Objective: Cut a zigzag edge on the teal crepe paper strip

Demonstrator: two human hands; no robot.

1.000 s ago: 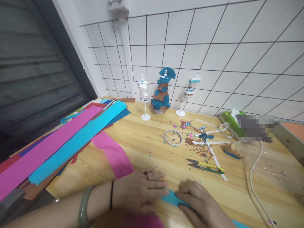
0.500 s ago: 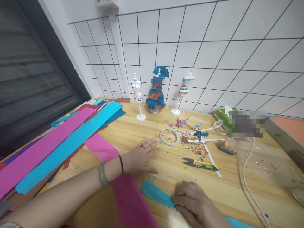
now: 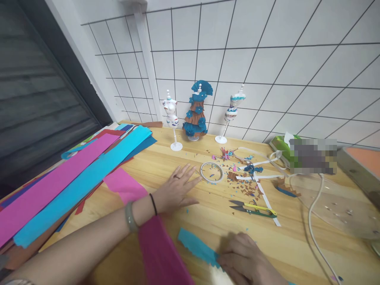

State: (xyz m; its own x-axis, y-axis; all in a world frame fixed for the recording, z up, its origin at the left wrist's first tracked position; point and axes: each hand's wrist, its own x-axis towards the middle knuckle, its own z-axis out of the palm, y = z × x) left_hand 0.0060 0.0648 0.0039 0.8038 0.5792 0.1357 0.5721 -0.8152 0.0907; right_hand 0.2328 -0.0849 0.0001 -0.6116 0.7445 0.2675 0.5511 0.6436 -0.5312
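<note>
My left hand (image 3: 179, 188) lies over the wooden tabletop with its fingers spread and nothing held. Its wrist crosses above a long pink crepe paper strip (image 3: 162, 249). Closed in a pinch, my right hand (image 3: 246, 255) grips one end of a short light-blue crepe paper strip (image 3: 196, 244) with a jagged lower edge. To the right of my left fingertips rests a white ring (image 3: 201, 174), perhaps a tape roll. Yellow-handled thread snips (image 3: 253, 208) lie beyond my right hand, near scattered paper scraps (image 3: 247, 186).
A pile of coloured paper strips (image 3: 86, 174) covers the left side. Along the back stand a bare mannequin (image 3: 171, 113), a mannequin in a blue and brown paper dress (image 3: 196, 114) and a tilted one (image 3: 232, 111). A white cable (image 3: 311, 225) runs down the right side.
My left fingers are spread a little wider, and fewer small blue bits show below that palm. My right hand keeps its pinch on the light-blue strip. The view has shifted slightly.
</note>
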